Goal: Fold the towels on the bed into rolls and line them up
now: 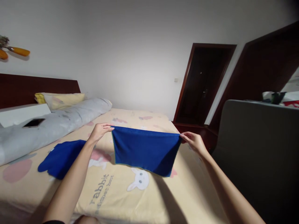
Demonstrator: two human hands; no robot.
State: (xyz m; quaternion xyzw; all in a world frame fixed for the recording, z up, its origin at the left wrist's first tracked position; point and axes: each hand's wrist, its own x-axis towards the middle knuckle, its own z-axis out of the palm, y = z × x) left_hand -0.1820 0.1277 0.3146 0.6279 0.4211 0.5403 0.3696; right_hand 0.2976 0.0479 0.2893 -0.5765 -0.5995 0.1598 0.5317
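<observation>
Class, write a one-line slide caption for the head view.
Left hand and right hand hold a blue cloth by its upper corners above a rabbit-print bedsheet.

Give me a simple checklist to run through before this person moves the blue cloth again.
1. Left grip on one upper corner of the held blue cloth: ok, pinched.
2. Right grip on the other upper corner: ok, pinched.
3. Top edge taut: ok, nearly straight.
4. Lower edge off the bed sheet: cannot tell.
5. Second blue cloth neatly squared: not ok, its visible outline is uneven.
</observation>
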